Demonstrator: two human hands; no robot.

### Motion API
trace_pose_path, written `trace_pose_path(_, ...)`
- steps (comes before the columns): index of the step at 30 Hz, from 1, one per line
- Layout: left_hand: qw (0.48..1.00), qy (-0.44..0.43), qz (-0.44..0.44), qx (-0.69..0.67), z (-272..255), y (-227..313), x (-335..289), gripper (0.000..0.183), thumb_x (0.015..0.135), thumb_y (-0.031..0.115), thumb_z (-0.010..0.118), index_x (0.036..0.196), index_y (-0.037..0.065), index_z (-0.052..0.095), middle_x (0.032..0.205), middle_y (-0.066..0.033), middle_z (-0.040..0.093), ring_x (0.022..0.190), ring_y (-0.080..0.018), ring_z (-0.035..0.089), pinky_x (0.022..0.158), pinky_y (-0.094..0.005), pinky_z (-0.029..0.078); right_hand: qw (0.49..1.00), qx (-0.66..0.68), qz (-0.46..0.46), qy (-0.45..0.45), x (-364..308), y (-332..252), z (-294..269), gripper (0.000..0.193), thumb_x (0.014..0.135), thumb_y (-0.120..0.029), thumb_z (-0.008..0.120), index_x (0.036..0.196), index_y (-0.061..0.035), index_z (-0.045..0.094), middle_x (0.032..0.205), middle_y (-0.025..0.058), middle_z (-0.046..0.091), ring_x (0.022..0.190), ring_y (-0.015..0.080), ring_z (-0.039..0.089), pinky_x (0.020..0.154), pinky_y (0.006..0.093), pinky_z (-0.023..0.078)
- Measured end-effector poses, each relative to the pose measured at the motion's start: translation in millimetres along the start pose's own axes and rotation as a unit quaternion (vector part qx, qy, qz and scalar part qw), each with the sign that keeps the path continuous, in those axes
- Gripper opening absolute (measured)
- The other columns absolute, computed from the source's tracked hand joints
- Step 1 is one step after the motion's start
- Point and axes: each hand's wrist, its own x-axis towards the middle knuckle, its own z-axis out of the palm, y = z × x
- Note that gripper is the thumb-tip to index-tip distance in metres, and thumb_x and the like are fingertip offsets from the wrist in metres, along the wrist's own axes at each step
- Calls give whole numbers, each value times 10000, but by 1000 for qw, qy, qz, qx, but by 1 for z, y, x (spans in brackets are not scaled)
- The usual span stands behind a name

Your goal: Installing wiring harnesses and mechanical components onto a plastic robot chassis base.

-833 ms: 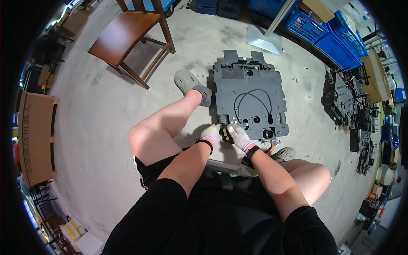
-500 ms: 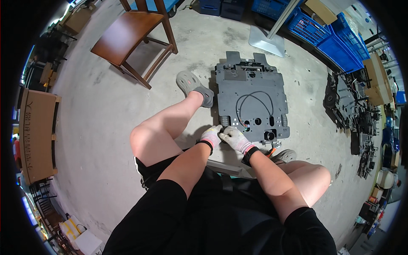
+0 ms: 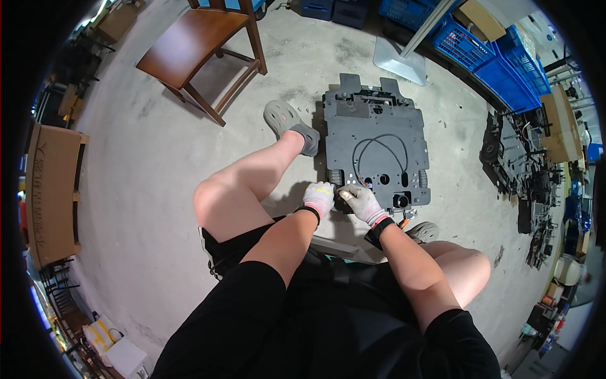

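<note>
A flat dark grey wheeled chassis (image 3: 372, 127) lies on the floor between my feet. A thin black cable (image 3: 381, 136) is looped on its top plate, with one end running down near my right hand. My left hand (image 3: 320, 197), in a white glove with a pink cuff, is closed at the chassis's near left corner, just below the ribbed wheel (image 3: 336, 177). Beside it my right hand (image 3: 362, 203), gloved alike, is closed with thumb and fingers pinched at the same corner. Whatever either hand grips is hidden by the fingers.
A wooden chair (image 3: 189, 44) stands at the far left. Blue crates (image 3: 464, 44) and a metal stand's base (image 3: 399, 61) are at the far right. Black machine parts (image 3: 514, 158) are piled along the right. An orange-handled tool (image 3: 404, 223) lies near my right foot.
Both hands have shifted slightly right along the chassis's near left corner. A small gap has opened between them, and the right fingertips now reach a little further over the plate.
</note>
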Motion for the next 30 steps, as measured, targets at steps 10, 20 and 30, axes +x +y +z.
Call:
trace_pose_path(10, 990, -27, -76, -119, -7, 1, -9, 428, 848, 267, 768, 1221, 130, 610, 1227, -123, 644, 1193, -316, 631, 995, -467, 520, 971, 211, 113, 10, 4, 36, 20, 402, 1079, -353, 555, 1003, 14, 700, 878, 56, 714, 797, 134, 653, 787, 316, 541)
trace_pose_path(20, 979, -37, -98, -173, -5, -1, -8, 480, 844, 266, 787, 1247, 97, 588, 1297, -115, 601, 1242, -336, 598, 1032, -467, 508, 986, 119, 32, 110, 8, 32, 24, 282, 1015, -290, 631, 1071, -22, 700, 963, 128, 729, 877, 232, 692, 844, 363, 542)
trace_pose_path(30, 999, -35, -2, 22, -7, 10, -4, 446, 864, 305, 770, 1252, 117, 658, 1313, -67, 574, 1266, -254, 544, 1037, -400, 473, 957, 275, 92, 23, 5, 25, 21, 367, 1085, -339, 547, 1092, 9, 663, 916, 61, 695, 787, 127, 660, 734, 291, 536)
